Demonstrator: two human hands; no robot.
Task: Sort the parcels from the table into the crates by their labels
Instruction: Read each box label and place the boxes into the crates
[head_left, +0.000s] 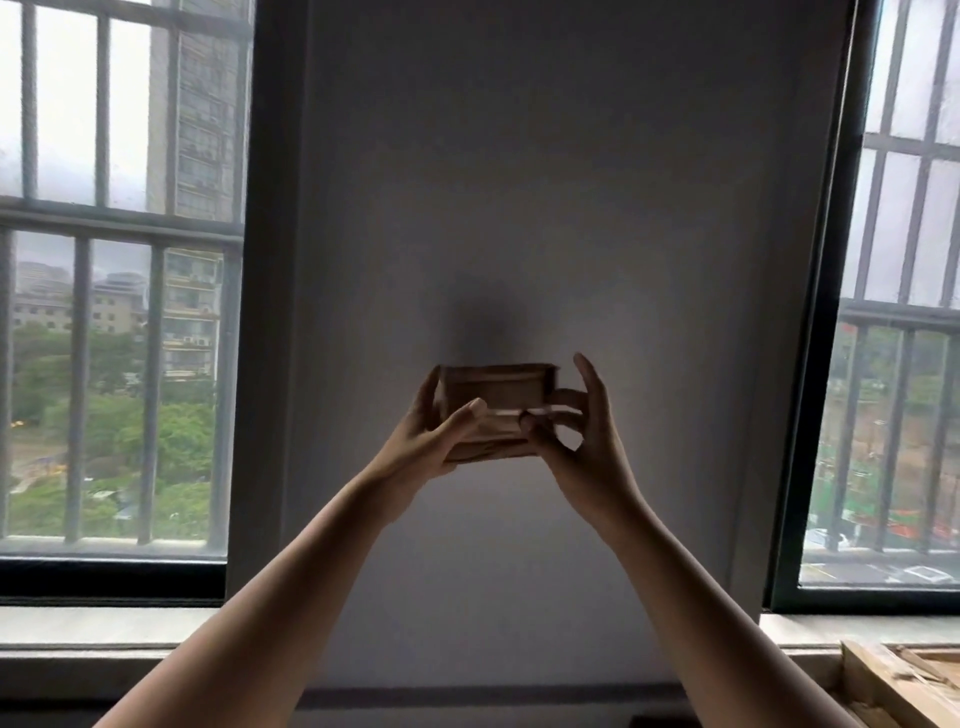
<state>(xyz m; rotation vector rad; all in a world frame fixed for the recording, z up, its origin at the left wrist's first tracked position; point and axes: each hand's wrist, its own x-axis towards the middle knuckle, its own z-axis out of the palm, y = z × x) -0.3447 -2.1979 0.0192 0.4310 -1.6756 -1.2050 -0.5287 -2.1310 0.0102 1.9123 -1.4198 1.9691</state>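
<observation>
Item 1. Wooden crate: nearest thing in view, showing only as a slatted corner at the lower right, under the right forearm. Contents and any label are not showing.

Item 2. Left hand: raised at arm's length, gripping the parcel's left end. The thumb is lying across the near face and the fingers are wrapping behind.

Item 3. Right hand: raised level with the left, pinching the parcel's right near edge between thumb and forefinger. The remaining fingers are standing up, clear of the card.

Item 4. Parcel: small brown cardboard box, resting on no surface and hanging in the air between the two hands. Its long axis is running left to right from one grip to the other. The near face is sitting in shadow and no label can be read.

Item 5. Wall: grey panel behind the parcel, taking its shadow.

Item 6. Barred windows: flanking the wall, one on each side.

Note: judging by position, the visible crate is lying below and to the right of the parcel. The right hand is therefore the nearer for a drop there, should the label call for that crate.
</observation>
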